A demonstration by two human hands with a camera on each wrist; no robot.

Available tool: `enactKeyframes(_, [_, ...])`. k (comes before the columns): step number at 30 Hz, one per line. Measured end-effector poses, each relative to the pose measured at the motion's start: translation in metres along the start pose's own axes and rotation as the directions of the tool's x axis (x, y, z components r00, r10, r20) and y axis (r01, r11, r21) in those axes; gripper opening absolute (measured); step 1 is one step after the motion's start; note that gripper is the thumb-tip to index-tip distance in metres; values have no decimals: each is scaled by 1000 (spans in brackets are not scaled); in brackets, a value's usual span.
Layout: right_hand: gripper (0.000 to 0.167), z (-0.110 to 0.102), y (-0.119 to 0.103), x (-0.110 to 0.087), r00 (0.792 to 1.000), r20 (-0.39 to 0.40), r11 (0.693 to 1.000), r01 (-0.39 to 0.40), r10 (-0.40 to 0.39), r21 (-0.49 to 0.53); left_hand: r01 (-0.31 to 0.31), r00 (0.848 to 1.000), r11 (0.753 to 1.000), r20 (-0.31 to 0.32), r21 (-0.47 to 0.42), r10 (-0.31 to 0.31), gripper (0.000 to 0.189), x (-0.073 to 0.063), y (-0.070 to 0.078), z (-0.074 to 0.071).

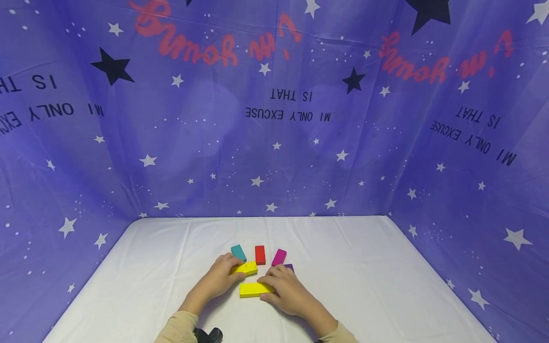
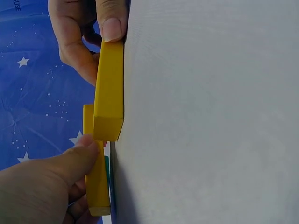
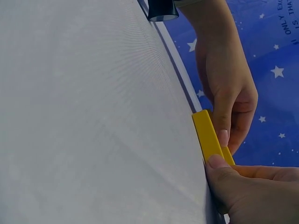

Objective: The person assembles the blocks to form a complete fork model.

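My left hand (image 1: 219, 275) pinches a yellow block (image 1: 250, 268) between thumb and fingers, in the middle of the white table. A second, longer-looking yellow block (image 1: 250, 290) lies nearer to me, its right end gripped by my right hand (image 1: 288, 291). In the left wrist view the nearer block (image 2: 108, 88) partly covers the other yellow block (image 2: 96, 182). Just beyond the hands lie a teal block (image 1: 238, 252), a red block (image 1: 259, 255) and a magenta block (image 1: 279, 257). A purple block (image 1: 289, 267) is mostly hidden behind my right hand.
A white cloth covers the table (image 1: 351, 267). Purple star-printed curtains (image 1: 300, 162) stand along its back and both sides. Beside my left sleeve a black device (image 1: 209, 335) shows at the bottom edge of the head view.
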State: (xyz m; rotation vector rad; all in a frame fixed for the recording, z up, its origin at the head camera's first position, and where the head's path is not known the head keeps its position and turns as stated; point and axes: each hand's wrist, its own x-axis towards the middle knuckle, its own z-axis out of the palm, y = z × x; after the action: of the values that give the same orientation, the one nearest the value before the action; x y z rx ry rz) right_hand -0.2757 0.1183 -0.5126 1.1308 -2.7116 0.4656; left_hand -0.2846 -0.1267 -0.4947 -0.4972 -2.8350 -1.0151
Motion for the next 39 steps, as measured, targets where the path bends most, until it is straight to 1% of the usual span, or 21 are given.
enactKeyframes(5, [36,-2,0,-1,1000,-1,1000,-2,2,-1,-48,999,999,15,4,48,27,0,3,-1])
enactKeyframes(10, [37,-2,-1,-1,1000,3,1000,-7,7,1,-42,999,999,13,19,41,27,0,6,0])
enactKeyframes(18, [39,-1,0,-2,1000,4,1000,-13,13,-4,-34,999,999,33,19,34,29,1,10,1])
enactKeyframes(26, [40,0,0,-3,1000,-5,1000,-8,8,-12,-57,998,997,17,58,56,31,2,11,4])
enactKeyframes(32, [39,-1,-2,-3,1000,-13,1000,-6,6,-10,-34,999,998,28,54,33,31,2,12,6])
enactKeyframes(35, [40,-1,-2,-3,1000,-16,1000,-4,4,-14,-43,999,997,23,57,42,31,3,12,7])
enactKeyframes(39, [40,-1,-1,-2,1000,-18,1000,-2,2,-22,-37,999,998,31,41,36,34,3,11,6])
